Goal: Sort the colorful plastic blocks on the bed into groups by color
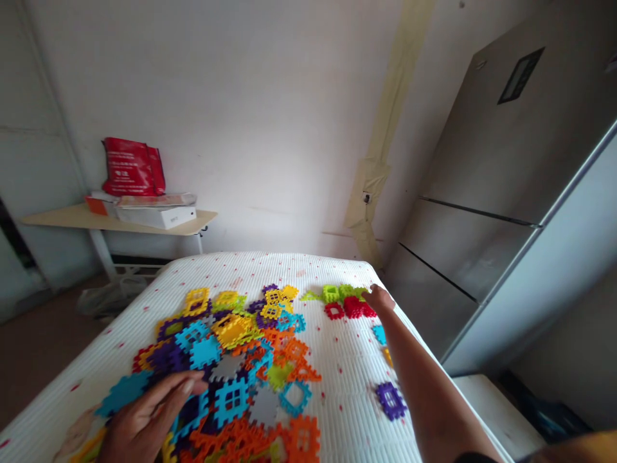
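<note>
My left hand hovers over the near left of a heap of notched plastic building tiles. Its fingers stretch to the right, with no tile visible between them. Beside it lie a solid blue tile and a blue window tile. My right arm reaches across the bed-like surface, and my right hand is at the far right edge. Its fingertips close on a lime green tile at the end of a lime row. Several red tiles lie just in front of that row.
A purple window tile and a partly hidden blue tile lie near my right forearm. The white quilted cover reaches toward the wall. A grey fridge stands right; a small table with boxes and a red bag stands left.
</note>
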Tool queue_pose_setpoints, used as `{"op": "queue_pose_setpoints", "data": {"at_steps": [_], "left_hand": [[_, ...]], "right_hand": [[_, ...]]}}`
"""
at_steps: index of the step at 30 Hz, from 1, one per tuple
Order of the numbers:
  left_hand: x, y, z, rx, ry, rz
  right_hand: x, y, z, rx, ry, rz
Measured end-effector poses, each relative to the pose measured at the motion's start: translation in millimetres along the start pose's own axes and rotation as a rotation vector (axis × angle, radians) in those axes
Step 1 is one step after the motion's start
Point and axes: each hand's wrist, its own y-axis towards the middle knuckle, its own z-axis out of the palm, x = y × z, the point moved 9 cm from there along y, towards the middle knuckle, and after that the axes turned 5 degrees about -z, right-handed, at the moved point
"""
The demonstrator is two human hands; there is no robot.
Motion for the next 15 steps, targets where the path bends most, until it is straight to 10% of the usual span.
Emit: {"op": "queue_pose_setpoints", "data": {"at_steps": [6, 15], "left_hand": [[-8, -3, 5.1, 0.054, -0.005, 0.008], [-20, -4, 5.1, 0.05, 0.024, 0.12]], "right_hand": [[55, -14, -21, -0.172, 0.08, -0.234], [217, -110, 19, 0.032, 0.354, -0.889]]}}
